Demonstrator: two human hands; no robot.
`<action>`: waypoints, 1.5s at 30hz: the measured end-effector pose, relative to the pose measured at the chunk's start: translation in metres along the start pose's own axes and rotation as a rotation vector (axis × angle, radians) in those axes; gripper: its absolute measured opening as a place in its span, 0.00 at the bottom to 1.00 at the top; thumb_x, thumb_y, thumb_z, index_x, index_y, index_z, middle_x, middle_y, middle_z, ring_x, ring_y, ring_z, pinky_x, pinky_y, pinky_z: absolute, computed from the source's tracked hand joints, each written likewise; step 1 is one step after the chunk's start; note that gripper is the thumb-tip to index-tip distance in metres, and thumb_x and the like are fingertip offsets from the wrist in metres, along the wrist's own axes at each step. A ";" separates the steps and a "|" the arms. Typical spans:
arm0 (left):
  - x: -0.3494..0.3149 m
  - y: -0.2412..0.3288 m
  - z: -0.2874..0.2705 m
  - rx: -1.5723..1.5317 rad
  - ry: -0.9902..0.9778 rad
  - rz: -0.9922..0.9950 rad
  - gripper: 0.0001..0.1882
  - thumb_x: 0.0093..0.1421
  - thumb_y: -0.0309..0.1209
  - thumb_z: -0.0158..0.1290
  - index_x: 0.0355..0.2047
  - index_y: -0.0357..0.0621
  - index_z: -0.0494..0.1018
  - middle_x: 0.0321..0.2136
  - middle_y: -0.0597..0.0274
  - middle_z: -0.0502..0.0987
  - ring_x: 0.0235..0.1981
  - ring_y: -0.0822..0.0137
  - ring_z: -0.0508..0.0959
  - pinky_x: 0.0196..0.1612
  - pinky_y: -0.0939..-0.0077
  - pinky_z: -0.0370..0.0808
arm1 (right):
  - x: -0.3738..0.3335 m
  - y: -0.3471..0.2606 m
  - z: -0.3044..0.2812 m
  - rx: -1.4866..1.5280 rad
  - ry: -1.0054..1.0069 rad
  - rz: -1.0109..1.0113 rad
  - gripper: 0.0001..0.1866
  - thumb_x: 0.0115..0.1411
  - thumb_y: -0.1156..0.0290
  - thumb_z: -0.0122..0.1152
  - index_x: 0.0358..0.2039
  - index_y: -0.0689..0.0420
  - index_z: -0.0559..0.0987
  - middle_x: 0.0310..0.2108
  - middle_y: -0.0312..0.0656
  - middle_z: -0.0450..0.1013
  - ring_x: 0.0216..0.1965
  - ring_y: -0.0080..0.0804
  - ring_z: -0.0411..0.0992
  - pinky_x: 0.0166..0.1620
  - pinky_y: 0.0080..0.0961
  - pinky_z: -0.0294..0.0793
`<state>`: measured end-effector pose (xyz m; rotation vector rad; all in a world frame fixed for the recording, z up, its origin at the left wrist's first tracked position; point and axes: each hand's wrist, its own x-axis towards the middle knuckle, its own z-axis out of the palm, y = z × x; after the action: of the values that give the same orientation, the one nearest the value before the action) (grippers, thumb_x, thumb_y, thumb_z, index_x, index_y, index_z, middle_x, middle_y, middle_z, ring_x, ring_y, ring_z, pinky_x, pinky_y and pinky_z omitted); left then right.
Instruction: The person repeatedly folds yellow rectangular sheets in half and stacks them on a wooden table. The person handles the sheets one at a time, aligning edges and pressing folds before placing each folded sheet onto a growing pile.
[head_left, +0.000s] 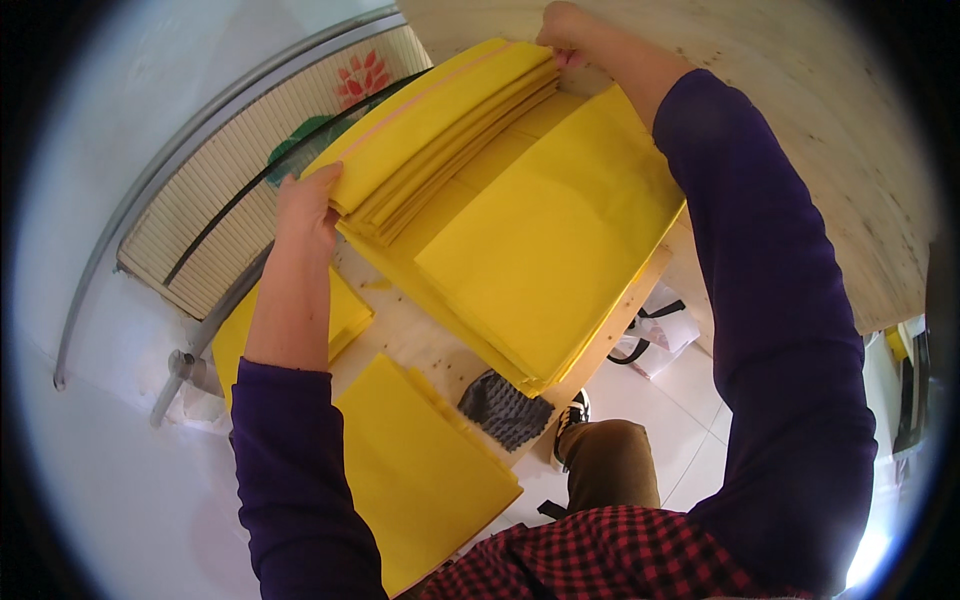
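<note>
A stack of thin yellow sheets (550, 240), paper or cloth, lies on the wooden table (415, 325). Its far part is a thick folded bundle of many layers (430, 115), with a pink line along the top. My left hand (308, 200) grips the bundle's left end, thumb on top and the other fingers partly hidden. At the far right end, my right hand (570, 32) is closed on the bundle's corner. Flat sheets spread from the bundle toward me and the table's near edge.
Another yellow pile (425, 460) lies nearer me on the left, beside a smaller folded one (345, 310). A dark grey knitted cloth (505, 408) is at the table edge. A ribbed panel with a metal frame (230, 190) stands at left; a white bag (665, 335) is on the floor.
</note>
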<state>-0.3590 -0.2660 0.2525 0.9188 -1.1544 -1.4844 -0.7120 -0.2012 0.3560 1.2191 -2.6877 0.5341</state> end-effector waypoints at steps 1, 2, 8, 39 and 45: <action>-0.003 0.002 0.000 0.009 -0.011 -0.001 0.45 0.58 0.23 0.56 0.67 0.38 0.38 0.54 0.42 0.65 0.43 0.55 0.77 0.44 0.60 0.75 | 0.004 0.005 -0.003 -0.001 0.058 -0.102 0.09 0.57 0.69 0.56 0.34 0.61 0.78 0.28 0.46 0.75 0.27 0.34 0.74 0.28 0.30 0.74; -0.006 0.004 0.001 0.020 -0.024 0.002 0.47 0.58 0.24 0.56 0.68 0.39 0.36 0.55 0.41 0.64 0.44 0.55 0.77 0.44 0.59 0.75 | 0.007 0.012 -0.005 0.003 0.120 -0.216 0.09 0.56 0.69 0.57 0.33 0.61 0.78 0.27 0.47 0.75 0.26 0.36 0.73 0.28 0.31 0.73; -0.018 0.007 0.004 0.116 -0.092 0.041 0.48 0.57 0.24 0.56 0.68 0.40 0.34 0.57 0.40 0.62 0.48 0.54 0.75 0.46 0.62 0.74 | -0.001 0.060 -0.017 0.031 0.446 -1.052 0.05 0.49 0.71 0.61 0.25 0.57 0.78 0.22 0.49 0.72 0.24 0.45 0.69 0.27 0.38 0.68; -0.270 -0.042 -0.161 0.272 -0.005 0.054 0.30 0.64 0.32 0.48 0.65 0.38 0.55 0.65 0.51 0.56 0.66 0.59 0.56 0.65 0.65 0.54 | -0.370 0.131 -0.033 0.717 0.225 -0.537 0.14 0.60 0.65 0.61 0.42 0.59 0.80 0.34 0.39 0.79 0.32 0.22 0.74 0.36 0.20 0.73; -0.351 -0.065 -0.206 0.212 0.138 -0.017 0.27 0.64 0.31 0.48 0.63 0.39 0.58 0.63 0.54 0.59 0.63 0.59 0.60 0.62 0.67 0.58 | -0.492 0.175 0.117 0.473 0.218 -0.484 0.16 0.55 0.67 0.64 0.43 0.60 0.79 0.39 0.49 0.76 0.44 0.45 0.73 0.49 0.36 0.71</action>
<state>-0.1070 0.0374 0.1327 1.1600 -1.2193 -1.3072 -0.5161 0.2054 0.0683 1.7312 -2.0372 1.1749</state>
